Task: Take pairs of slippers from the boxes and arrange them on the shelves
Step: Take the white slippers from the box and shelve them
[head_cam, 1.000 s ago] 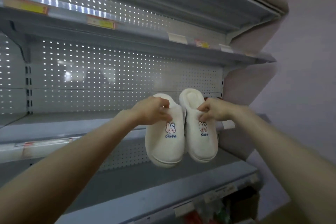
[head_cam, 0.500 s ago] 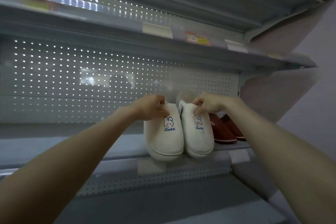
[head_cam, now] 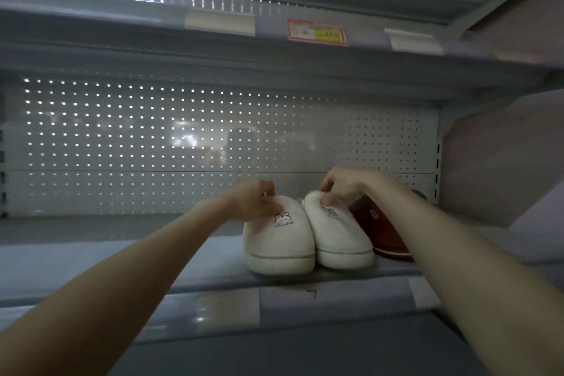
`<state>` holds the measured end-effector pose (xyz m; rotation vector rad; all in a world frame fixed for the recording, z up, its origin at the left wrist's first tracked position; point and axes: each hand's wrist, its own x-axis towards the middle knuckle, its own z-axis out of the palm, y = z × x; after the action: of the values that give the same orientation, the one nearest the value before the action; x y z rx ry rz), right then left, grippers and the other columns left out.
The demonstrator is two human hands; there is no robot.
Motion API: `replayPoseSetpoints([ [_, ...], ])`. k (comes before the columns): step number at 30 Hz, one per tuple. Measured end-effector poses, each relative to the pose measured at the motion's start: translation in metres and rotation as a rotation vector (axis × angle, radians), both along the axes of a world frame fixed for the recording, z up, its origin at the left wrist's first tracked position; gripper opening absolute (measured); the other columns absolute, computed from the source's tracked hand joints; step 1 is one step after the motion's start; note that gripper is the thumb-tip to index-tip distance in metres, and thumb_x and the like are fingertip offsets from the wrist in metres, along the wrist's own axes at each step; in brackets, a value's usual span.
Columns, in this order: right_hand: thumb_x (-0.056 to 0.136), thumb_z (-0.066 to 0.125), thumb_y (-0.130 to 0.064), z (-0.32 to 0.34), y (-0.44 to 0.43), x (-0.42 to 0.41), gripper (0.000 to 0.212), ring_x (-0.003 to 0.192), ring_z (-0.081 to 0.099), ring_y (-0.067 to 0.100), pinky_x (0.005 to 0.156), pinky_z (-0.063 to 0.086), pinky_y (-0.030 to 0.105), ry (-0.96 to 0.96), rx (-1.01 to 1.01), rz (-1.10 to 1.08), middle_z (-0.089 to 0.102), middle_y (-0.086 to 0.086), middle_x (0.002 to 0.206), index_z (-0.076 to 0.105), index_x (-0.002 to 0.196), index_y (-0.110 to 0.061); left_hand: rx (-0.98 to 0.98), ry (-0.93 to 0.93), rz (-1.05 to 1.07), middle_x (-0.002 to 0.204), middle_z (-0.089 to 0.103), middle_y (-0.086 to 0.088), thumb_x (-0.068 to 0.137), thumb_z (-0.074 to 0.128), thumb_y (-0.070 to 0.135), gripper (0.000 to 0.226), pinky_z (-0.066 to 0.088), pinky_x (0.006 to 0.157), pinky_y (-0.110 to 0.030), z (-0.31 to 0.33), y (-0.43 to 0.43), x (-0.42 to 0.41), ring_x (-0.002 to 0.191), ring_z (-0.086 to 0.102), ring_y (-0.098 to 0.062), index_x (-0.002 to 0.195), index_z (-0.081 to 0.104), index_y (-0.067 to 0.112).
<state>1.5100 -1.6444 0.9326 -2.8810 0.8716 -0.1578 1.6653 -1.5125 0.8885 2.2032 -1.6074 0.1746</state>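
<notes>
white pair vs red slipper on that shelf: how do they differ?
Colour: white pair is cream with a bunny emblem; red slipper is dark red with a small pale tag.
Hold: left hand and right hand each grip one of the white pair; no hand holds the red slipper.
Place: white pair sits left; red slipper right, partly hidden by the right forearm.
Both sit on the same shelf, toes toward the camera.
</notes>
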Motion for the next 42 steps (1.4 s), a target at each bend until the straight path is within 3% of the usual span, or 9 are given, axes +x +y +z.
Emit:
replayPoseSetpoints([
  [4,0.090,0.063,-0.022,-0.002,-0.016,0.003,0.043,0.118,0.053,0.020,0.089,0.038,0.024,0.022,-0.016,-0.037,0.056,0.003,0.132,0.054,0.131,-0.013,-0.005,0.010,0.020,0.108,0.060,-0.015,0.086,0.062,0.033,0.034,0.040,0.076,-0.030,-0.002,-0.016,0.002,0.101,0.055,-0.032,0.107,0.055,0.008],
  [7,0.088,0.066,-0.023,-0.005,-0.028,0.002,0.043,0.117,0.054,0.019,0.093,0.040,0.026,0.019,-0.014,-0.058,0.058,0.002,0.130,0.057,0.129,-0.016,0.000,-0.006,0.037,0.108,0.060,-0.012,0.087,0.060,0.035,0.035,0.037,0.076,-0.028,-0.006,-0.028,0.000,0.100,0.052,-0.028,0.109,0.055,0.009],
  [11,0.087,0.066,-0.025,-0.011,-0.041,-0.001,0.039,0.113,0.054,0.016,0.087,0.041,0.024,-0.007,-0.007,-0.084,0.059,-0.001,0.126,0.060,0.125,-0.019,0.019,-0.006,0.057,0.111,0.059,-0.010,0.089,0.057,0.036,0.034,0.035,0.076,-0.026,-0.008,-0.042,-0.004,0.099,0.046,-0.023,0.112,0.054,0.012],
  [15,0.090,0.063,-0.027,-0.013,-0.048,-0.001,0.037,0.110,0.055,0.016,0.083,0.040,0.022,-0.004,-0.025,-0.082,0.059,0.000,0.128,0.060,0.126,-0.020,0.018,-0.011,0.065,0.114,0.059,-0.012,0.089,0.056,0.037,0.034,0.033,0.077,-0.026,-0.009,-0.049,-0.007,0.111,0.045,-0.027,0.113,0.053,0.012],
  [21,0.093,0.054,-0.040,-0.015,-0.047,-0.002,0.038,0.113,0.056,0.020,0.090,0.043,0.026,0.024,-0.071,-0.098,0.059,0.001,0.127,0.058,0.126,-0.022,0.013,-0.011,0.082,0.120,0.056,-0.013,0.091,0.055,0.037,0.037,0.033,0.080,-0.027,-0.009,-0.053,-0.010,0.116,0.042,-0.028,0.117,0.051,0.011],
  [26,0.092,0.058,-0.029,-0.011,-0.044,0.001,0.032,0.109,0.058,0.020,0.086,0.045,0.025,-0.029,-0.083,-0.113,0.061,0.003,0.124,0.061,0.121,-0.019,0.009,-0.001,0.082,0.122,0.057,-0.012,0.091,0.055,0.035,0.037,0.039,0.088,-0.028,-0.005,-0.049,-0.011,0.116,0.046,-0.026,0.123,0.051,0.015],
  [31,0.088,0.062,-0.009,0.004,-0.024,-0.002,0.027,0.108,0.056,0.021,0.082,0.043,0.023,-0.197,-0.070,-0.101,0.058,0.008,0.125,0.065,0.114,-0.017,0.035,-0.036,0.044,0.127,0.053,-0.011,0.088,0.061,0.030,0.047,0.041,0.096,-0.033,0.019,-0.027,-0.024,0.115,0.051,-0.027,0.130,0.048,0.014],
  [33,0.087,0.064,-0.009,0.015,-0.011,-0.007,0.030,0.111,0.054,0.022,0.084,0.042,0.024,-0.179,-0.079,-0.079,0.056,0.007,0.126,0.063,0.116,-0.016,0.037,-0.080,0.026,0.129,0.053,-0.010,0.087,0.063,0.028,0.047,0.039,0.096,-0.030,0.033,-0.011,-0.030,0.117,0.051,-0.026,0.130,0.049,0.012],
  [42,0.081,0.073,-0.017,0.055,0.102,-0.032,0.034,0.090,0.062,0.020,0.083,0.049,0.031,-0.129,-0.086,-0.053,0.062,0.003,0.106,0.065,0.114,-0.015,-0.006,-0.198,0.016,0.129,0.057,-0.005,0.083,0.068,0.034,0.053,0.038,0.094,-0.026,0.081,0.100,-0.046,0.115,0.054,-0.023,0.129,0.053,0.014],
])
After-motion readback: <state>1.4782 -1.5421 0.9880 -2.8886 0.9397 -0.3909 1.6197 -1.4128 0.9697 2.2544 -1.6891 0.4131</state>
